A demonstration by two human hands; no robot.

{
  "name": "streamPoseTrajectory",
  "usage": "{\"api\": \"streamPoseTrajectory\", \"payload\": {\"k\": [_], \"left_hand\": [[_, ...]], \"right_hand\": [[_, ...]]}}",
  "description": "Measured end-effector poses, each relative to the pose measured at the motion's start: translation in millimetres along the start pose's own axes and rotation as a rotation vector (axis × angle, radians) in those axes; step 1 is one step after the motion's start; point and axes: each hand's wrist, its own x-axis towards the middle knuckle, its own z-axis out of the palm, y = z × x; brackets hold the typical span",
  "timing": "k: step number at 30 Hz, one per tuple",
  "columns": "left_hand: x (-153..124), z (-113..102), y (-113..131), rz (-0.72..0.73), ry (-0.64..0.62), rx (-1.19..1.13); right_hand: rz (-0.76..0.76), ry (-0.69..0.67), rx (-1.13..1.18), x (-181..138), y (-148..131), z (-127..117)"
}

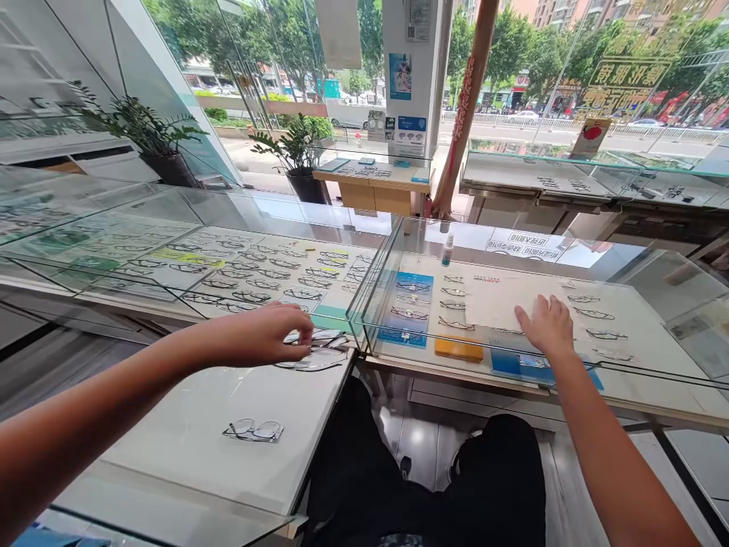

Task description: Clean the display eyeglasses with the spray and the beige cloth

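My left hand (279, 332) is curled, thumb and fingers closed on a pair of eyeglasses at the edge of a small group of eyeglasses (327, 357) at the counter's far right corner. How the fingertips meet the frame is partly hidden. Another pair of eyeglasses (254, 431) lies alone on the white countertop (187, 425), nearer to me. To the right, my right hand (550, 327) is spread open, palm down, over a whitish cloth (495, 300) on the glass display case. It holds nothing.
Under the glass at left lie rows of eyeglasses (262, 273). In the right case (376, 342) are more frames, a blue card (405, 308) and a yellow-orange case (459, 349). A small spray bottle (448, 249) stands behind. My legs (495, 479) are below the counter edge.
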Motion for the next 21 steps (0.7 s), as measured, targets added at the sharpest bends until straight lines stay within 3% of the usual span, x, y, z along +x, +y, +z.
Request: {"api": "streamPoseTrajectory", "payload": {"k": [2,5,9,12,16,21], "left_hand": [[24.2,-23.6,31.9,0.114,0.082,0.022],[83.0,-37.9,69.0,0.232,0.209,0.148],[169.5,-30.7,94.6,0.289,0.242,0.303],[213.9,-21.8,98.6,0.277,0.245,0.319],[239.8,-13.9,92.3,0.262,0.266,0.306],[246.6,-6.2,83.4,0.248,0.263,0.297]], "right_hand": [[0.025,-0.033,0.004,-0.1,6.0,4.6],[0.026,-0.032,0.017,-1.7,4.2,6.9],[0.031,-0.033,0.020,0.9,2.1,6.0],[0.029,-0.036,0.015,4.2,3.8,6.6],[0.021,-0.038,0.013,6.5,4.8,8.0],[0.028,-0.041,0.020,5.6,3.4,7.9]]}}
